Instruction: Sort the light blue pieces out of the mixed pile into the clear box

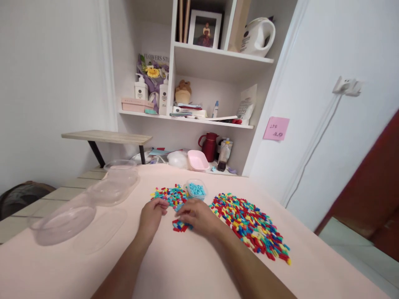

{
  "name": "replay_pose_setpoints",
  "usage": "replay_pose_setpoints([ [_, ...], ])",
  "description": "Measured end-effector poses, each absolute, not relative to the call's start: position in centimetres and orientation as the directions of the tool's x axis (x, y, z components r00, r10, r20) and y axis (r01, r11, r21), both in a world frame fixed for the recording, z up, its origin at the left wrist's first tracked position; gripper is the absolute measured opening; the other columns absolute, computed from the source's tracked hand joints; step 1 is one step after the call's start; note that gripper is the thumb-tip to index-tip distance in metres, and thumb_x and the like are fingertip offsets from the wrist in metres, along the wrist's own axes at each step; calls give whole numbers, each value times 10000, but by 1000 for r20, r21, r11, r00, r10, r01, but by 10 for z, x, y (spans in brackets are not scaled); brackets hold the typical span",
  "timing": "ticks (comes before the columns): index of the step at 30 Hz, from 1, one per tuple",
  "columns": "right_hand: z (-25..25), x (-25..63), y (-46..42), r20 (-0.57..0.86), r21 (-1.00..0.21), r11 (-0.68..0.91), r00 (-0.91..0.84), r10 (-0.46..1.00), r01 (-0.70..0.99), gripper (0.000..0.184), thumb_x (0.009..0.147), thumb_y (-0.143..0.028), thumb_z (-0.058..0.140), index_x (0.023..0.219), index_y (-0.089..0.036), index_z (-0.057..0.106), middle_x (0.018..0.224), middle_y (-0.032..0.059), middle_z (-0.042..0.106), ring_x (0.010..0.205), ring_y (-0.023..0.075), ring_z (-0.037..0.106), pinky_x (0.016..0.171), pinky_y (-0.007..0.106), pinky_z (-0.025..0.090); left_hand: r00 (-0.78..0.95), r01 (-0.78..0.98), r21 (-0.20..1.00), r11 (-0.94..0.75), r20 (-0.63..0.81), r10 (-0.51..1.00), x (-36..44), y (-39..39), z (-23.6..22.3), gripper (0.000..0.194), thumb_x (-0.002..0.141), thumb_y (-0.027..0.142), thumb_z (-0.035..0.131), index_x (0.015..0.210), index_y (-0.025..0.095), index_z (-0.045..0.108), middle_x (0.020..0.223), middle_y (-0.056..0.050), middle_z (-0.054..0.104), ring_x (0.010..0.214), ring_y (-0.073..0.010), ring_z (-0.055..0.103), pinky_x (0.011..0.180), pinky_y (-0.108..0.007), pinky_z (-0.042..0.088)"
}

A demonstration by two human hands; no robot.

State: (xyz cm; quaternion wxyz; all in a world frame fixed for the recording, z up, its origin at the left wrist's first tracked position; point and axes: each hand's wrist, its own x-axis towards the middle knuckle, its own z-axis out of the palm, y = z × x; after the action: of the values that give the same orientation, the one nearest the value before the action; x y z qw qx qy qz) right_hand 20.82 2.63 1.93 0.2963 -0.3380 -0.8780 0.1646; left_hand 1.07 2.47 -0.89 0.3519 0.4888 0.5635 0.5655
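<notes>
Now colored pieces point(172, 194) beside left grip point(153, 211), right grip point(196, 214); whether either clasps, unclear.

**Three heaps point(249, 224) of plastic pieces, one filled tub point(205, 189)**

There are two bare hands — one left hand point(152, 214), one right hand point(198, 215). The pieces in the heaps are too many to count, as are the light-blue pieces point(196, 189) in the tub. Clear plastic containers point(59, 232) number at least three; they overlap, so the exact figure cannot be told. White pump bottles point(141, 90) come to two. Of each of these there is one: pink basin point(198, 160), dark red thermos jug point(210, 147), framed picture point(205, 31), pink box point(137, 105), pink sticky note point(276, 128).
</notes>
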Motion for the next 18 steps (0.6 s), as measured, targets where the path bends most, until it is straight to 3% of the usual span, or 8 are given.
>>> replay_pose_setpoints([
  [5, 12, 195, 20, 327, -409, 734, -663, 673, 542, 403, 693, -366, 784, 1070, -261, 687, 908, 16, 667, 888, 186, 583, 810, 275, 419, -269, 155, 980, -124, 162, 949, 10, 24, -9, 238, 588, 162, 456, 674, 191, 677, 649, -9, 691, 605, -156, 622, 657, -299, 481],
  [9, 12, 204, 24, 314, -400, 708, -638, 703, 582, 466, 732, -134, 650, 1173, -288, 641, 969, 17, 645, 899, 169, 575, 818, 265, 422, -274, 153, 981, -123, 162, 948, 11, 24, -8, 235, 591, 165, 461, 669, 191, 681, 629, -4, 678, 605, -155, 621, 658, -295, 476],
  [12, 13, 220, 33, 291, -460, 652, -592, 752, 602, 556, 716, -92, 612, 1235, -292, 608, 1032, 23, 630, 824, 142, 581, 752, 236, 444, -279, 147, 982, -118, 155, 948, 11, 24, -7, 237, 589, 165, 455, 659, 189, 680, 623, -3, 672, 590, -151, 614, 655, -295, 475],
  [18, 16, 237, 45, 307, -461, 571, -481, 821, 679, 303, 818, -120, 508, 1008, -241, 711, 1006, 24, 677, 903, 163, 601, 825, 265, 435, -275, 139, 984, -113, 148, 950, 11, 25, -7, 239, 587, 167, 456, 656, 188, 683, 637, -10, 680, 591, -149, 614, 664, -297, 478],
])
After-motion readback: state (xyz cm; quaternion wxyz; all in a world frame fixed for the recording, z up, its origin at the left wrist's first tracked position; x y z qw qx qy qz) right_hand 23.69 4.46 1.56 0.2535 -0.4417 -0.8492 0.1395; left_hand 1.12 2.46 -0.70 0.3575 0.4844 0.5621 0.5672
